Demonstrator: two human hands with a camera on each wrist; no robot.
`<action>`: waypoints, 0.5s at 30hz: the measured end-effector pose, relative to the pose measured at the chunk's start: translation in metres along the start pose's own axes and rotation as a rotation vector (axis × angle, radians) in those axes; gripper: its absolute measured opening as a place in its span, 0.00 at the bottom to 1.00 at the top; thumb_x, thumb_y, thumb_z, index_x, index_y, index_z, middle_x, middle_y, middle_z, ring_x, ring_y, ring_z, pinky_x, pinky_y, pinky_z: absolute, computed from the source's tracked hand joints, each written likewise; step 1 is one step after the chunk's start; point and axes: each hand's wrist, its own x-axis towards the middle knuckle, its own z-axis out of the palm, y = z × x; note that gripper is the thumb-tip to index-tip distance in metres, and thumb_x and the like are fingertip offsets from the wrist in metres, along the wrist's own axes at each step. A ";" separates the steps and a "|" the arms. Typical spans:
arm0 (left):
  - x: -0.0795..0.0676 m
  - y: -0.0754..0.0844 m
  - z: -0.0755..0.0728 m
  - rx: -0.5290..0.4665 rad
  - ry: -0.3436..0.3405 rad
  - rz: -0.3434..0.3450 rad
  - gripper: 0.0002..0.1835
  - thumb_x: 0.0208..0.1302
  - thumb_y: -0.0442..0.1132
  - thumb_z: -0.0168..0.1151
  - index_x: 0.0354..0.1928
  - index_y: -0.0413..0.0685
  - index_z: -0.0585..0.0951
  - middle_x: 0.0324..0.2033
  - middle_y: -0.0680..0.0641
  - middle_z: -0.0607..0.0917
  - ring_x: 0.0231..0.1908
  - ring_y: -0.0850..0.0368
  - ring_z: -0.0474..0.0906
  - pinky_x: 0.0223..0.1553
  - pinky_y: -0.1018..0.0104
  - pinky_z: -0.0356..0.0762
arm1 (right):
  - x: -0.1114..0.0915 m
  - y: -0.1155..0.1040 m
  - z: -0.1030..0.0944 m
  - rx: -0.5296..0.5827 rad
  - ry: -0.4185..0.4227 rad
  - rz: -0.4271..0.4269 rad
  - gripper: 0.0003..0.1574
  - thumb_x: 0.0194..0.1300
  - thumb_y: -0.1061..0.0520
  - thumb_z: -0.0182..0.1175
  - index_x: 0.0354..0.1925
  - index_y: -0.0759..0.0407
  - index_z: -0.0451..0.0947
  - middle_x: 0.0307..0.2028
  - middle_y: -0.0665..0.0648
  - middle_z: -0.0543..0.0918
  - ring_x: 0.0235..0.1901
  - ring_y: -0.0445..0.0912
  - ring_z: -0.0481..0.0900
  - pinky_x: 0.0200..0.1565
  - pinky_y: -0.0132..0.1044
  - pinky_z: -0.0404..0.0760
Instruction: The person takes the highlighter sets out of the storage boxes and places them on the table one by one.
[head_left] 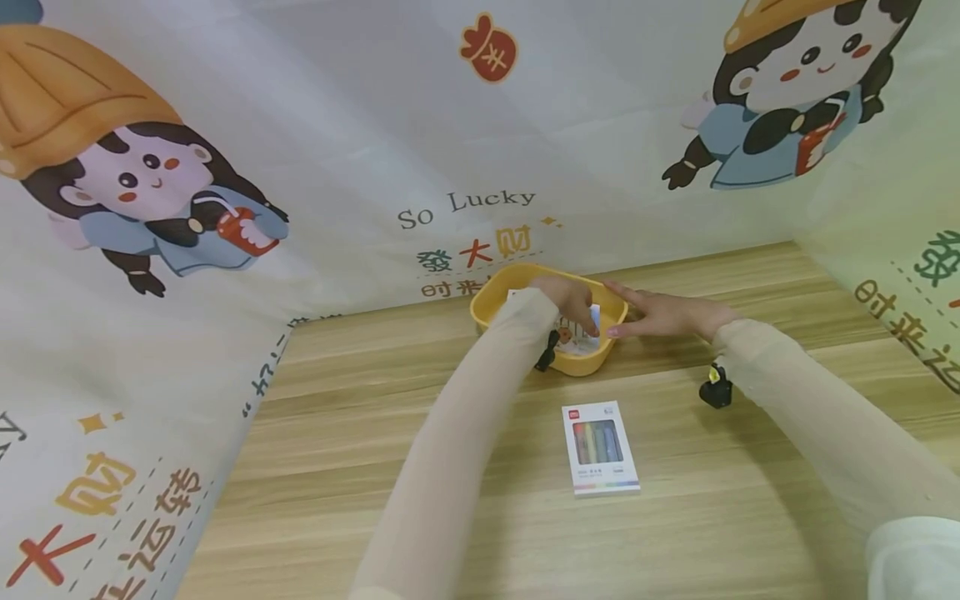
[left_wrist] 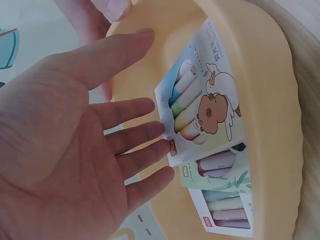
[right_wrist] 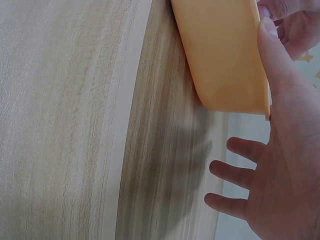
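Note:
A yellow plastic basket point(head_left: 495, 293) stands at the back of the wooden table. Inside it lie several flat packs of highlighters, the top one a highlighter pack point(left_wrist: 200, 100) with a cartoon bird and bear print. My left hand point(head_left: 564, 300) reaches over the basket, its fingers extended; in the left wrist view the fingertips point(left_wrist: 162, 145) are right at the edge of that pack. My right hand point(head_left: 667, 315) is at the basket's right side, thumb at the rim and the other fingers spread, as the right wrist view shows.
A white box of colored pens point(head_left: 600, 447) with a clear window lies on the table point(head_left: 330, 467) in front of the basket. Printed cloth walls point(head_left: 337, 150) rise behind and at both sides. Both wrists carry small black devices.

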 end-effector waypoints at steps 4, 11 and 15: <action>0.001 0.000 0.001 -0.006 -0.006 0.000 0.42 0.63 0.65 0.59 0.76 0.62 0.60 0.74 0.57 0.65 0.73 0.56 0.62 0.74 0.54 0.62 | 0.000 0.001 0.000 -0.008 0.004 -0.005 0.62 0.68 0.29 0.53 0.79 0.46 0.27 0.79 0.67 0.37 0.76 0.71 0.42 0.73 0.70 0.47; 0.006 -0.004 0.002 -0.022 -0.009 0.036 0.44 0.61 0.64 0.63 0.75 0.59 0.60 0.75 0.55 0.64 0.73 0.55 0.62 0.74 0.55 0.62 | 0.001 0.001 0.001 -0.013 0.011 -0.002 0.62 0.67 0.29 0.53 0.79 0.46 0.27 0.79 0.68 0.38 0.76 0.71 0.44 0.73 0.70 0.49; 0.010 -0.007 0.003 -0.068 -0.013 0.038 0.46 0.58 0.64 0.66 0.76 0.61 0.59 0.76 0.55 0.62 0.74 0.54 0.59 0.75 0.53 0.59 | 0.002 0.003 0.001 -0.009 0.011 -0.002 0.63 0.67 0.28 0.53 0.79 0.46 0.27 0.79 0.67 0.38 0.76 0.70 0.43 0.73 0.70 0.48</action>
